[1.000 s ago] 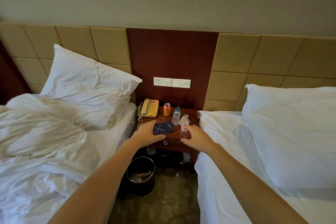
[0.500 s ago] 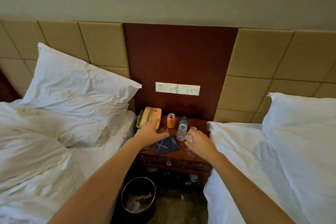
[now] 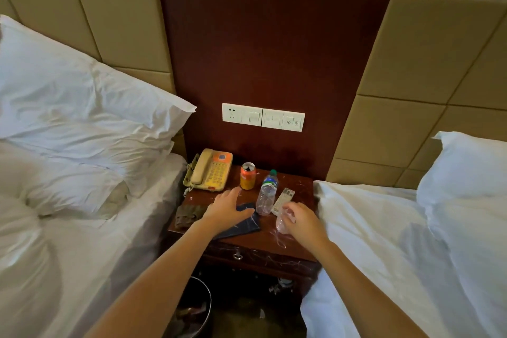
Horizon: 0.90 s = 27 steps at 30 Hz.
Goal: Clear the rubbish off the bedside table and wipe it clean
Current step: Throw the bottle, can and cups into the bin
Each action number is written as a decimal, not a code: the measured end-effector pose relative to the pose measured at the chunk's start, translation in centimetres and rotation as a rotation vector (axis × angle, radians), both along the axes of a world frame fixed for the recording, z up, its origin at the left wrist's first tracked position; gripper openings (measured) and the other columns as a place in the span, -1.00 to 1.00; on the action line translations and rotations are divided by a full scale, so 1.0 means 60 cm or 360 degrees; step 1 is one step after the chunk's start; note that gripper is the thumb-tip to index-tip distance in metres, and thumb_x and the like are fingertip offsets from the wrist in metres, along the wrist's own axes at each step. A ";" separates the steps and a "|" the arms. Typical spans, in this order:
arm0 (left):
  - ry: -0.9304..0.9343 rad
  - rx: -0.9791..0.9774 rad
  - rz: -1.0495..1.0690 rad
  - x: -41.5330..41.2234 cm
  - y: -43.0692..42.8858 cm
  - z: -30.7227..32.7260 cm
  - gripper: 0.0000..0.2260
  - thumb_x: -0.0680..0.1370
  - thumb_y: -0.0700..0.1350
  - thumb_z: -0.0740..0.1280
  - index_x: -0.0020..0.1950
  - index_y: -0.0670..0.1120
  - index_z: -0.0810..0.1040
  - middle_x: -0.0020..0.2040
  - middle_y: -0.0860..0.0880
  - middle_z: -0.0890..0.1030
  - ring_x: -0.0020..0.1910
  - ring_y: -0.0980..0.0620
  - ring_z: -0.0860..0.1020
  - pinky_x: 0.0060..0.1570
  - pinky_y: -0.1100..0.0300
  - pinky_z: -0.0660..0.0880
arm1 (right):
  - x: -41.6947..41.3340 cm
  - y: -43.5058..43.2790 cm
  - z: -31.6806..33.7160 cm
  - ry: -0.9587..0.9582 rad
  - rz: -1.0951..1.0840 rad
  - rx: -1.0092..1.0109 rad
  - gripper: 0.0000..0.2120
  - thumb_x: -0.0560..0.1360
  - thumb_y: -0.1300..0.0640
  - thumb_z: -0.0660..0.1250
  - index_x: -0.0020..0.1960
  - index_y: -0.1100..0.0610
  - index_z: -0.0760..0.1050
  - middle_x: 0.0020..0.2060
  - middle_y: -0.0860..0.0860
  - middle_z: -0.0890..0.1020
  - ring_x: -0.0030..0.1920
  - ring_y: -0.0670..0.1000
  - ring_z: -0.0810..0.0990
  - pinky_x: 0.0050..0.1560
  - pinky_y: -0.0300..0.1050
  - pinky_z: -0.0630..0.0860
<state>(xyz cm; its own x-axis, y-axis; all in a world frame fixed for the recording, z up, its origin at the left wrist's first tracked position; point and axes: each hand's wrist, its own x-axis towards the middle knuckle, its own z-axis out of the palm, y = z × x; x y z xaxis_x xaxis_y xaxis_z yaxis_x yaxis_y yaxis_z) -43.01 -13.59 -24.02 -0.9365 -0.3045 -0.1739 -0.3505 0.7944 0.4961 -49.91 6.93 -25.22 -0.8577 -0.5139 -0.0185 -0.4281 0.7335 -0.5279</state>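
Note:
A dark wooden bedside table [image 3: 297, 248] stands between two beds. On it are an orange drink can [image 3: 247, 175], a clear plastic bottle [image 3: 267, 195] with a green cap, a pale remote control [image 3: 283, 199] and a dark blue cloth [image 3: 244, 225]. My left hand [image 3: 225, 210] lies flat with straight fingers on the cloth. My right hand [image 3: 300, 218] grips a crumpled clear plastic cup [image 3: 282, 220] just in front of the remote. A brownish rag [image 3: 189, 215] lies at the table's left edge.
A yellow telephone [image 3: 210, 170] sits at the table's back left. A black waste bin [image 3: 194, 310] with litter stands on the floor below, left of the table. White beds flank both sides, and a switch panel [image 3: 263, 117] is on the wall.
The view has come closer to the table. My right hand has closed round the clear plastic cup. My left hand stays on the dark cloth.

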 end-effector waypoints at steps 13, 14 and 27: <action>0.0023 -0.0015 -0.0057 -0.058 -0.005 -0.320 -0.31 0.50 0.22 0.28 0.51 -0.07 0.16 0.45 -0.09 0.31 0.40 -0.12 0.31 0.32 -0.07 0.34 | -0.054 -0.028 -0.314 0.0148 0.0057 -0.0178 -0.81 0.56 0.08 0.26 0.13 0.07 0.54 -0.05 0.01 0.65 -0.05 0.03 0.61 -0.02 0.00 0.55; 0.0028 -0.0012 -0.0068 -0.059 -0.002 -0.342 -0.32 0.51 0.22 0.28 0.51 -0.07 0.16 0.45 -0.09 0.30 0.41 -0.12 0.29 0.33 -0.06 0.33 | -0.055 -0.028 -0.338 0.0161 0.0075 -0.0169 -0.82 0.56 0.08 0.26 0.12 0.06 0.55 -0.06 0.01 0.65 -0.05 0.02 0.61 -0.02 0.00 0.55; 0.0257 -0.0254 -0.0035 -0.019 0.015 -0.480 -0.40 0.53 0.18 0.26 0.48 -0.07 0.25 0.45 -0.05 0.32 0.43 -0.06 0.26 0.40 -0.10 0.24 | -0.052 -0.045 -0.476 0.0618 0.0263 -0.0064 -0.78 0.54 0.08 0.29 0.16 0.11 0.55 0.04 0.01 0.59 0.10 0.07 0.53 0.09 0.01 0.47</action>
<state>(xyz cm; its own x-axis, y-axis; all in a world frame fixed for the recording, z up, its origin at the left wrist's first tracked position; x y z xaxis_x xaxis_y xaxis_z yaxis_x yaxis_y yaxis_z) -44.16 -12.66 -52.84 -0.9549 -0.2955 0.0274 -0.2587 0.8739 0.4115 -53.02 4.20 -53.81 -0.7028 -0.6388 0.3129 -0.7111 0.6203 -0.3309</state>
